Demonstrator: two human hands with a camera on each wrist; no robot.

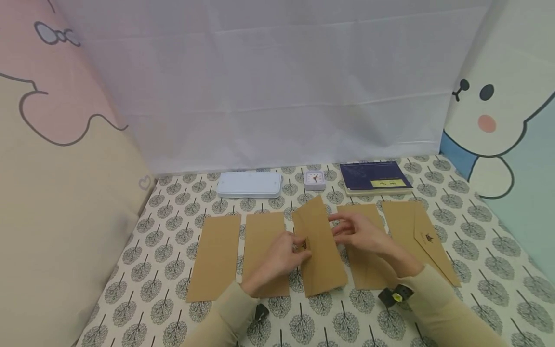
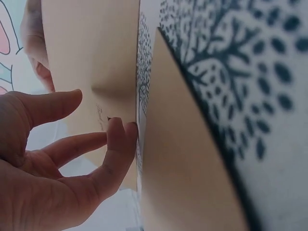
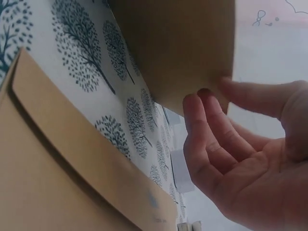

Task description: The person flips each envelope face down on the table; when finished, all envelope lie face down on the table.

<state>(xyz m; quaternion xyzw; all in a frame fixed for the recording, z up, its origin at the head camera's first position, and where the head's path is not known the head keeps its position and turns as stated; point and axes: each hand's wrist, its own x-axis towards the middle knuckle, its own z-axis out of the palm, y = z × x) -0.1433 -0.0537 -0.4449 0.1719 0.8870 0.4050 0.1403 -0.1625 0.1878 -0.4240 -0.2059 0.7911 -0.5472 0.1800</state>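
A brown kraft-paper envelope in the middle of a row stands tilted, its right side raised off the patterned cloth. Its flap side, with a small printed mark, faces my left hand. In the left wrist view the left fingertips are at the envelope's lower edge, with the thumb apart from them. On the other side is my right hand. Its fingertips rest against the shaded underside in the right wrist view, and the thumb tip lies at the raised edge.
Two plain envelopes lie to the left. Rightward lie a plain envelope and one with its flap showing. Behind the row are a white case, a small square clock and a dark blue book.
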